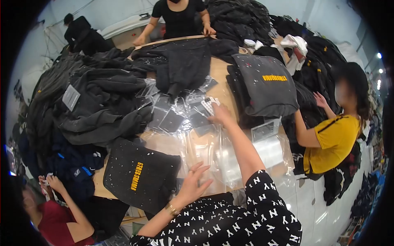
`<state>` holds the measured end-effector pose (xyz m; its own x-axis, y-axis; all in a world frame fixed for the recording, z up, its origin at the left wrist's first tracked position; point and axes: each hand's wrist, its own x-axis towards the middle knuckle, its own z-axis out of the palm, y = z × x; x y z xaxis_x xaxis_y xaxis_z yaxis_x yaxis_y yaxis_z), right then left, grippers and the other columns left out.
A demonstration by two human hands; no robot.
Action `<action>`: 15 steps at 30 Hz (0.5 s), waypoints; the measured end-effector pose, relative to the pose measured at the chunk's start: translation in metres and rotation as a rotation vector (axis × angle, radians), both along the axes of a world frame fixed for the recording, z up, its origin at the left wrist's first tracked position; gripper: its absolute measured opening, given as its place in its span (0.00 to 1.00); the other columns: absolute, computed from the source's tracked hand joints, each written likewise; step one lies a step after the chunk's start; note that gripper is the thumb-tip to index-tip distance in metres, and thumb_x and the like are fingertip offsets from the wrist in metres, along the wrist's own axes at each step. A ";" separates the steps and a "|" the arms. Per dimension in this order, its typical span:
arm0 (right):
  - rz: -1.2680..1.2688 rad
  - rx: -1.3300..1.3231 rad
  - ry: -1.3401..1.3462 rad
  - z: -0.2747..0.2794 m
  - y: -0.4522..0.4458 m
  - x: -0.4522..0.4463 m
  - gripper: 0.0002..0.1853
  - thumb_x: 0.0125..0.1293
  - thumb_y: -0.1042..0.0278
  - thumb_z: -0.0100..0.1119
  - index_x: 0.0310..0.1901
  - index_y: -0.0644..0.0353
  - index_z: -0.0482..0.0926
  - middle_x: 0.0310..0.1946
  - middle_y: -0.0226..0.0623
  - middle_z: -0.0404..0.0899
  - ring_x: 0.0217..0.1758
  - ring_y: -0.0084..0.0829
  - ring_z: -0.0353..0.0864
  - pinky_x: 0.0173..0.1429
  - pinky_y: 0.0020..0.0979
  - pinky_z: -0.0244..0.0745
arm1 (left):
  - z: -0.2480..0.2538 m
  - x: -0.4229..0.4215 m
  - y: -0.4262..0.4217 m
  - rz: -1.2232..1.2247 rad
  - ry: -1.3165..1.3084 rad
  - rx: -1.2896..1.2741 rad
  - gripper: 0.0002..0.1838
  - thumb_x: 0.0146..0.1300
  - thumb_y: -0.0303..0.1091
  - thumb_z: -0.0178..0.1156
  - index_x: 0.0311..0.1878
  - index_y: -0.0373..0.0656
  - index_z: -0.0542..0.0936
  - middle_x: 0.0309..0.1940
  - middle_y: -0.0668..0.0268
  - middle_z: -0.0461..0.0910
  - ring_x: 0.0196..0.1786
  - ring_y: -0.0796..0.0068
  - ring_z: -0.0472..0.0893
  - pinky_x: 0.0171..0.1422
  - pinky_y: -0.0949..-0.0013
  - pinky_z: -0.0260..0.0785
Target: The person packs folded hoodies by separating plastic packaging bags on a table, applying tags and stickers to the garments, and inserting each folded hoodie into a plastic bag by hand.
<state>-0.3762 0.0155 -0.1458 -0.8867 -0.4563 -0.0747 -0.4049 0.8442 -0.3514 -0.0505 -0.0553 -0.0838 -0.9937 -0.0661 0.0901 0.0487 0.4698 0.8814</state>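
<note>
Head: left hand (195, 185) beside garment (123, 174), lettering (136, 176) near-to-far; right (221, 113) holds card (209, 105).

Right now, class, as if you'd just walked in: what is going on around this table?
The camera wearer's right hand holds a white dotted item over clear packets. Their left hand is open beside a folded dark garment with yellow lettering. Another lettered garment tops the pile to the right, near a person in yellow. Across the table, a person in black stands behind an unfolded dark garment.
</note>
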 end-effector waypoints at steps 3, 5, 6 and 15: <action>0.027 -0.236 -0.057 -0.025 0.013 -0.042 0.33 0.50 0.59 0.66 0.59 0.64 0.75 0.49 0.59 0.80 0.55 0.55 0.79 0.60 0.45 0.73 | 0.005 0.038 -0.030 0.261 -0.050 0.006 0.22 0.60 0.35 0.67 0.57 0.42 0.78 0.61 0.51 0.73 0.60 0.52 0.76 0.64 0.59 0.69; -0.067 -0.248 -0.036 -0.005 0.024 -0.037 0.28 0.56 0.64 0.59 0.59 0.66 0.75 0.46 0.62 0.80 0.53 0.57 0.80 0.59 0.47 0.74 | 0.002 0.058 -0.043 0.452 -0.020 0.086 0.18 0.60 0.30 0.66 0.54 0.41 0.80 0.56 0.56 0.77 0.56 0.62 0.78 0.57 0.64 0.74; -0.134 -0.178 -0.003 0.006 0.027 -0.035 0.27 0.58 0.67 0.56 0.61 0.66 0.73 0.46 0.64 0.80 0.52 0.58 0.80 0.58 0.49 0.74 | -0.003 0.068 -0.050 0.520 -0.026 0.106 0.18 0.60 0.28 0.66 0.53 0.41 0.80 0.56 0.57 0.77 0.56 0.65 0.79 0.56 0.66 0.74; -0.034 0.117 0.402 0.000 0.017 -0.009 0.21 0.59 0.76 0.54 0.57 0.61 0.76 0.44 0.56 0.79 0.58 0.48 0.76 0.52 0.45 0.77 | 0.004 0.080 -0.065 0.563 0.003 0.085 0.15 0.59 0.29 0.66 0.51 0.40 0.81 0.54 0.56 0.78 0.53 0.62 0.80 0.53 0.65 0.75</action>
<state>-0.3850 0.0323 -0.1454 -0.8705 -0.4349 0.2306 -0.4610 0.8845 -0.0722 0.0292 -0.1199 -0.0797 -0.8027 -0.5930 0.0643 -0.1858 0.3511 0.9177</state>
